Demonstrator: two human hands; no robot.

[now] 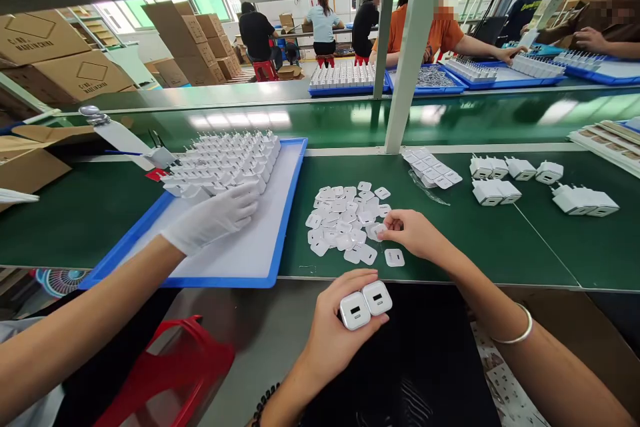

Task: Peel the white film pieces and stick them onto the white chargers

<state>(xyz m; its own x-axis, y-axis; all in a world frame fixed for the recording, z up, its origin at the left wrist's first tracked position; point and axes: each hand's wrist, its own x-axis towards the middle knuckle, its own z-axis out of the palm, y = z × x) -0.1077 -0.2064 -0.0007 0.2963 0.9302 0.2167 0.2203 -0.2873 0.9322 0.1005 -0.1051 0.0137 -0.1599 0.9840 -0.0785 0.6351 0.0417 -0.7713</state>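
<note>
In my left hand (334,327), held low in front of the bench edge, are two white charger plugs (355,311) side by side, their port faces turned up toward me. My right hand (413,233) reaches to the right side of a loose pile of small white square face plates (340,220) with port slots. Its thumb and forefinger pinch one face plate (379,231) at the pile's edge. A single face plate (395,257) lies apart, nearer the front. Behind the pile is a sheet of similar pieces (433,168) with clear film beside it.
A co-worker's gloved hand (215,217) rests over a blue-rimmed tray (291,213) with rows of white chargers (225,160). More chargers (585,200) stand at right. A metal post (410,47) rises behind the bench. A red stool (170,373) is at lower left.
</note>
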